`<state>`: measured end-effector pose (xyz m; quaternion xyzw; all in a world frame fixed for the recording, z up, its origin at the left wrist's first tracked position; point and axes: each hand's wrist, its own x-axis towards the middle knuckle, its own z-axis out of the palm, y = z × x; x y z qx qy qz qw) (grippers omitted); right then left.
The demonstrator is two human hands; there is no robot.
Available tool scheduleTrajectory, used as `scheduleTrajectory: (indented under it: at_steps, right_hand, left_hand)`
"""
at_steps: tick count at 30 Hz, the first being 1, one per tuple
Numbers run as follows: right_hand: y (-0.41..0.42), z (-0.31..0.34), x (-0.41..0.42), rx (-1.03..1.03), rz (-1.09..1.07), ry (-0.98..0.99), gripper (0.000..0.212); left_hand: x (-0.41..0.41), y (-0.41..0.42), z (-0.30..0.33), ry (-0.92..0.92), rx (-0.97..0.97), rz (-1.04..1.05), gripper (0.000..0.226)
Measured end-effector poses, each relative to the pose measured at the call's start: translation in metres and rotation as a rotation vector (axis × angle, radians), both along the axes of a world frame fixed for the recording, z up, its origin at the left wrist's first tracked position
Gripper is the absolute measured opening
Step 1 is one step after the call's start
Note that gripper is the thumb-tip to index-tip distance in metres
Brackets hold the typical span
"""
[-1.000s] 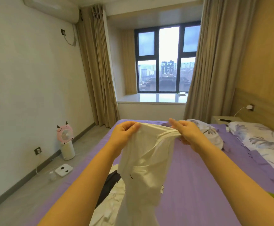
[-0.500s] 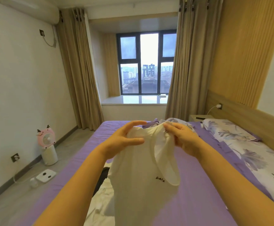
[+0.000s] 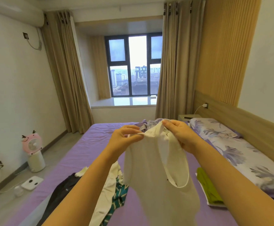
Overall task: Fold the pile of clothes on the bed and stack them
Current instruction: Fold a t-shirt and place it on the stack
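- The white sleeveless top [image 3: 157, 173] hangs in the air above the purple bed [image 3: 87, 149], held up at its top edge by both hands.
- Long axis: near vertical, top edge up at hand level, body of the garment falling down toward the lower edge of the view; hem out of sight.
- A large curved opening, either neck or armhole, faces the right side; a small label shows at the top edge just beside the right fingertips.
- Left hand [image 3: 124, 141]: fingers curled, thumb and forefinger pinching the top's upper left corner; the garment hangs below and to the right of this hand.
- Right hand [image 3: 180, 136]: fingers curled, pinching the upper right edge at the label; the garment hangs below and to the left of this hand.
- The two hands are near each other and level, with the gathered top edge stretched between them.
- Pile of unfolded clothes [image 3: 113, 193] lies on the bed below the left forearm: a dark garment [image 3: 62, 190], a white one, and a green-and-white patterned piece [image 3: 120, 193].
- A folded green garment [image 3: 206, 188] lies on the bed to the right, below the right forearm, near the floral pillow [image 3: 214, 129].
- A crumpled floral cloth [image 3: 149, 124] lies at the far end of the bed, behind the hands.
- On the floor to the left: a pink fan [image 3: 32, 142] on a white base and a white scale [image 3: 32, 182].
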<state>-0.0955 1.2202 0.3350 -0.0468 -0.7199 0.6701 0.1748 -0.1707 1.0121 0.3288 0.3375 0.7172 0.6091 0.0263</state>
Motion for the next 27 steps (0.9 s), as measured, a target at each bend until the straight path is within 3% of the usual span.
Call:
scheduleTrajectory:
  at_steps: [2, 4, 8, 10, 15, 18, 22, 27]
  right_hand:
    - [0.029, 0.000, 0.005, 0.044, -0.034, -0.030, 0.028]
    - [0.059, -0.004, 0.010, 0.096, -0.021, -0.082, 0.028]
    - [0.104, -0.006, 0.010, 0.124, 0.003, -0.119, 0.016]
    - [0.119, -0.005, 0.008, 0.121, 0.015, -0.093, 0.018]
    - [0.147, 0.000, 0.000, 0.037, 0.077, -0.006, 0.013]
    - [0.157, -0.001, -0.011, -0.002, 0.092, -0.001, 0.011]
    - [0.156, -0.004, -0.022, -0.044, 0.148, 0.001, 0.010]
    - [0.157, -0.007, -0.034, 0.025, 0.111, 0.045, 0.008]
  left_hand:
    - [0.000, 0.020, 0.008, -0.102, 0.100, -0.034, 0.011]
    - [0.000, 0.042, 0.016, -0.062, 0.076, -0.013, 0.011]
    - [-0.005, 0.083, 0.020, 0.430, -0.282, 0.231, 0.014]
    - [-0.007, 0.101, 0.018, 0.538, -0.418, 0.278, 0.015]
    - [-0.002, 0.131, 0.013, 0.185, -0.320, 0.077, 0.014]
    - [0.003, 0.134, 0.013, 0.169, -0.252, -0.023, 0.010]
    - [0.003, 0.141, 0.013, 0.171, -0.182, 0.036, 0.017]
    - [0.001, 0.145, 0.015, 0.078, -0.060, 0.070, 0.010]
